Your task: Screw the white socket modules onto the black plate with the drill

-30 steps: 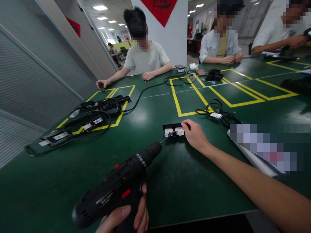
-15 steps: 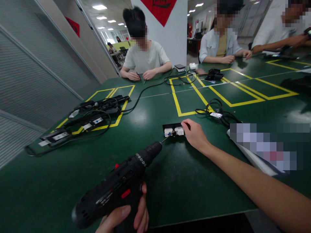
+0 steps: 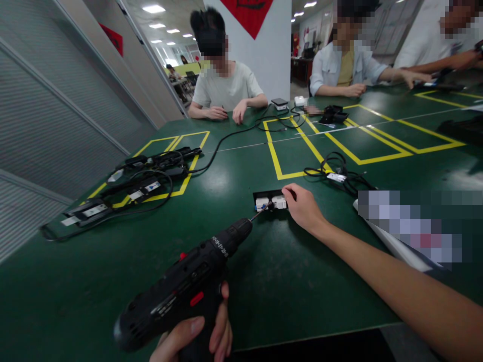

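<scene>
My left hand [image 3: 184, 334] is closed round the handle of a black cordless drill [image 3: 184, 286], with a finger at the trigger. The drill points up and to the right. Its thin bit [image 3: 259, 213] reaches the middle of a small black housing [image 3: 267, 194] with white blocks [image 3: 279, 202] and a bit of blue inside. Whether the tip sits in a screw is too small to tell. At the housing's right end, my right hand [image 3: 303, 203] pinches the edge between thumb and fingers, holding it on the green table [image 3: 302, 296].
Black cabled devices [image 3: 151, 186] lie on the left inside yellow tape. A cable bundle [image 3: 335, 176] is beyond my right hand, beside a white-edged blurred object [image 3: 392, 241]. Across the table sit several people; one person in a pale T-shirt [image 3: 228, 85] faces me.
My hands, the drill and the housing stay almost in place. Opposite, a co-worker's hands have shifted on the table; another, further right, has stretched an arm out to the right.
</scene>
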A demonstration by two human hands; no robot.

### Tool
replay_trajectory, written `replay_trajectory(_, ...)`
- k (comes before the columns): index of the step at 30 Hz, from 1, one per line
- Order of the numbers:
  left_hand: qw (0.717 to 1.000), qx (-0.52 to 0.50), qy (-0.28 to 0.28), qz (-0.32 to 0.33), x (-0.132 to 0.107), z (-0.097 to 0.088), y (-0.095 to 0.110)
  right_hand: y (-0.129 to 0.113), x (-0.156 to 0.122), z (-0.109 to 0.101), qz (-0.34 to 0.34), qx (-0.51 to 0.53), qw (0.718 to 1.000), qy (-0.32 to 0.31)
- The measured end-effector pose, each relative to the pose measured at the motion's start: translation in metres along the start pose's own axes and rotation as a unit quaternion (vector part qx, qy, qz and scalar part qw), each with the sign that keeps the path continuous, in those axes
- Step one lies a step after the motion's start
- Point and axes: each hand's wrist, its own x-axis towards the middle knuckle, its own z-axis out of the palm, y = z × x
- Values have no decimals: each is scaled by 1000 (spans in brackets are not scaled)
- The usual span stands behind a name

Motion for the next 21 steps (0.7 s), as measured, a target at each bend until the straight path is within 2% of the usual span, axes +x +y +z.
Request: replay_trajectory(21,1000,-4,-2,-1,0,-1,-1,0,1,-1,-5,-4,1000,0)
